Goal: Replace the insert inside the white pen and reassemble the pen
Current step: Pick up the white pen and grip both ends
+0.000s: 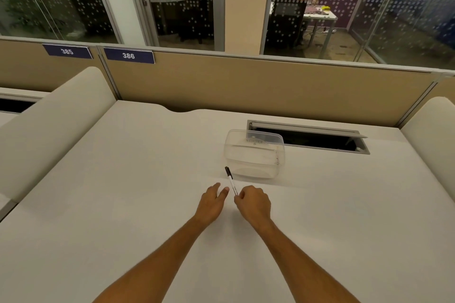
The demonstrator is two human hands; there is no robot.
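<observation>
Two hands over pale desk (pixel 123 204), right hand (pixel 253 204) fingers pinching white pen (pixel 231 183), left hand (pixel 213 202) spread empty.

Both bare forearms reach forward, converging toward the middle. The left hand (pixel 213 202) lies palm down, fingers loosely spread and extended. The right hand (pixel 253 203) is curled into a loose fist, fingertips pinched together, knuckles up.

Dim, warm light (edges bowed)

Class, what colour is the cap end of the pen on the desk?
Black, on a white barrel: the pen, held by the right hand; seen in the head view.
</observation>
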